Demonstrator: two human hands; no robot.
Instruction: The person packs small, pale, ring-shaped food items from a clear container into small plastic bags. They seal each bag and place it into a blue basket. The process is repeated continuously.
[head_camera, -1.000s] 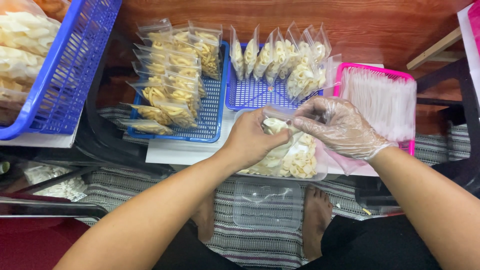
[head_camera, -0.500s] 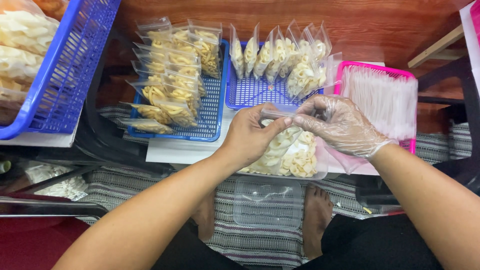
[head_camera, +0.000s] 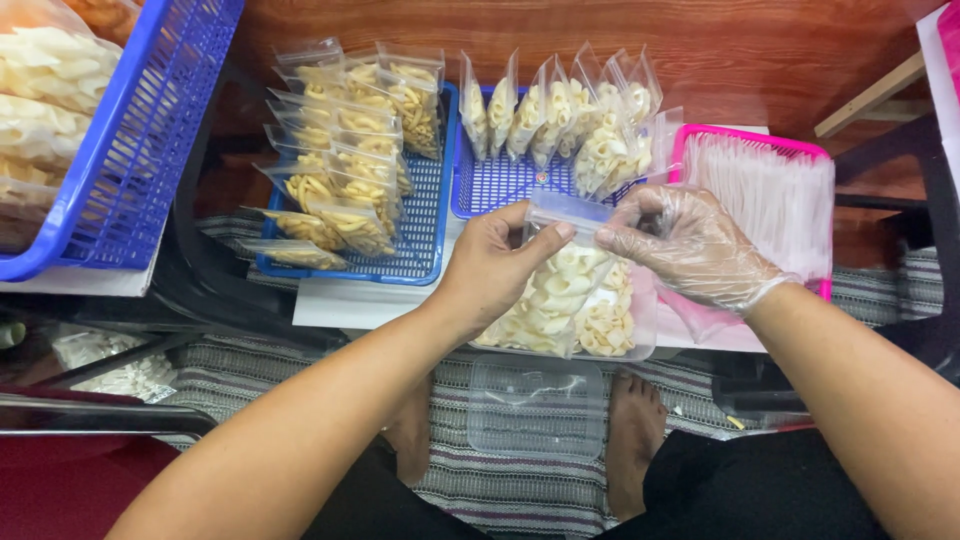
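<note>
We hold small bag (head_camera: 560, 275) of crackers over clear tub (head_camera: 610, 325), so spills drop back in. Left hand (head_camera: 495, 265) fingers pinching bag's top edge; gloved right hand (head_camera: 690, 245) fingers pinching same edge opposite, glove keeping food clean. Filled bags stand in blue trays (head_camera: 425, 235) within reach.

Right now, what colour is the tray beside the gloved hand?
Pink, seen best in the head view: the tray beside the right hand.
</note>
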